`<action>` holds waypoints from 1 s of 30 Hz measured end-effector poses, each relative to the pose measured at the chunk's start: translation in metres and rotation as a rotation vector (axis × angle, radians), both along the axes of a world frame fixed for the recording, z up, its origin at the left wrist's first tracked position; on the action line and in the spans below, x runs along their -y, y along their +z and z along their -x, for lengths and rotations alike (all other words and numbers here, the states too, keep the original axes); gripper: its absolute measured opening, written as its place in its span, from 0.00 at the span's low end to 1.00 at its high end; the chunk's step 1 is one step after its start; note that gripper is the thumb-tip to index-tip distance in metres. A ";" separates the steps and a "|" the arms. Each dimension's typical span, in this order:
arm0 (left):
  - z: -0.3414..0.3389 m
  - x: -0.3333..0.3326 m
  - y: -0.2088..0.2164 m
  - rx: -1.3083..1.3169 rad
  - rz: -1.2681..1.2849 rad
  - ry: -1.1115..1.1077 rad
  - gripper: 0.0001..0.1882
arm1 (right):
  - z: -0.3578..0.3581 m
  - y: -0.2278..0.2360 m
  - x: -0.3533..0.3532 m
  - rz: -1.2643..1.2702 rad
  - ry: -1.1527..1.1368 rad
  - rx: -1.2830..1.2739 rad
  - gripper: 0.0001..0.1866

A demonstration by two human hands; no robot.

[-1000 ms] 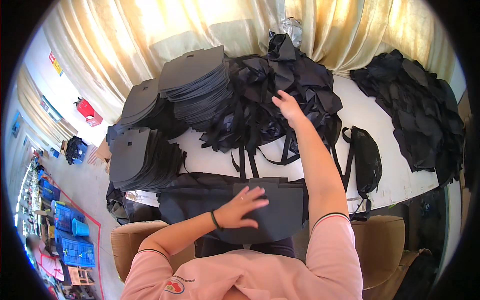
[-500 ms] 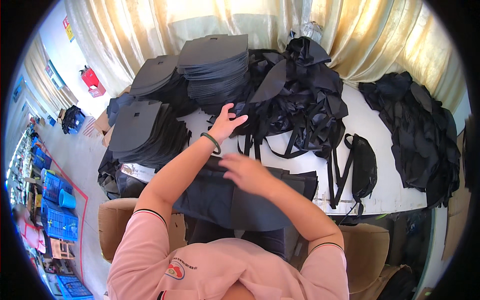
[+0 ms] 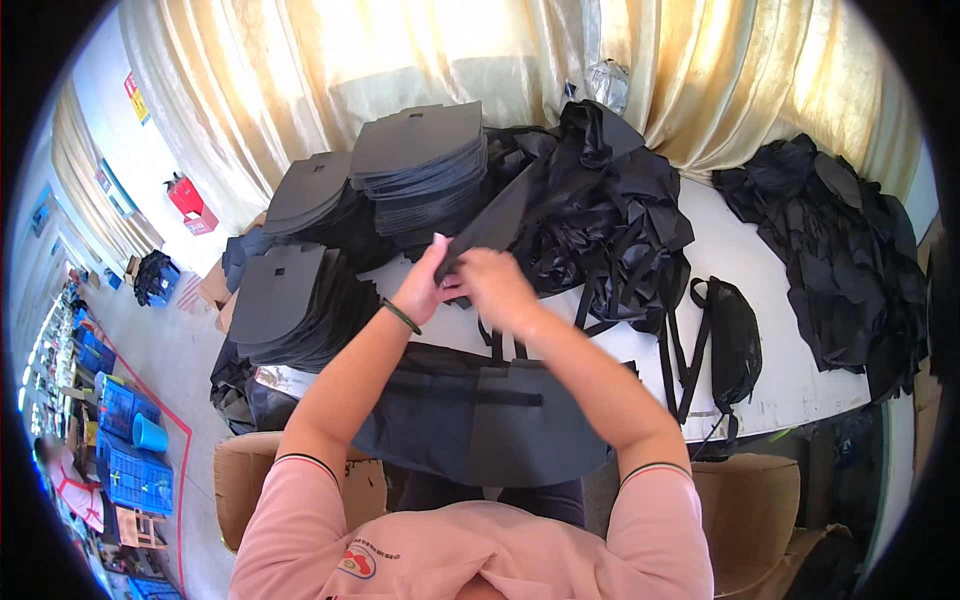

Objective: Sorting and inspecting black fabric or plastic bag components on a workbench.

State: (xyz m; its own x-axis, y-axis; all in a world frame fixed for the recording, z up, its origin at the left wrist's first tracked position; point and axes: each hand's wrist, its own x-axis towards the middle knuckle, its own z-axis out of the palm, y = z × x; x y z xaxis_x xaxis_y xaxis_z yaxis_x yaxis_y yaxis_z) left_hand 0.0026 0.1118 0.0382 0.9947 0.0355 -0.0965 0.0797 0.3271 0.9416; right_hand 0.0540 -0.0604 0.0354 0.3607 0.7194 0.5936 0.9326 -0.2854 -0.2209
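My left hand point(image 3: 424, 287), with a dark green bangle point(image 3: 403, 317) at the wrist, pinches the near corner of a black fabric piece point(image 3: 492, 222). Close against it, my right hand point(image 3: 494, 288) has its fingers curled at the same corner. The piece slants up and right from my hands to a heap of black fabric parts and straps point(image 3: 625, 215). Below my forearms, flat black panels point(image 3: 530, 435) lie over the table's near edge, a dark strip point(image 3: 500, 397) across them. What lies between my right fingers is partly hidden.
Stacks of dark grey panels with small slots stand at back point(image 3: 420, 150), far left point(image 3: 308, 190) and near left point(image 3: 275, 300) of the white table point(image 3: 790, 385). A black pouch with straps point(image 3: 735, 345) lies right. Another black heap point(image 3: 830, 260) sits farther right. Cardboard boxes point(image 3: 745, 505) stand below.
My left hand, apart from the fabric half a second ago, now grips a corner of the black piece. My right hand has risen from the near panels to join it; the piece is pulled nearer.
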 end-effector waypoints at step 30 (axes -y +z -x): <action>0.064 -0.022 0.108 0.034 0.231 -0.045 0.21 | 0.173 0.081 -0.005 0.074 0.349 0.642 0.25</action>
State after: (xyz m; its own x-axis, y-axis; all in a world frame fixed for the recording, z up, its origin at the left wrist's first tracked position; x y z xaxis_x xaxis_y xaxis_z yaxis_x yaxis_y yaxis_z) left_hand -0.0613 0.1336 0.1466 0.9976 -0.0282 -0.0631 0.0685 0.5314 0.8444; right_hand -0.1194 -0.0559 0.1165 -0.2990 0.7750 0.5567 0.9113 0.0588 0.4075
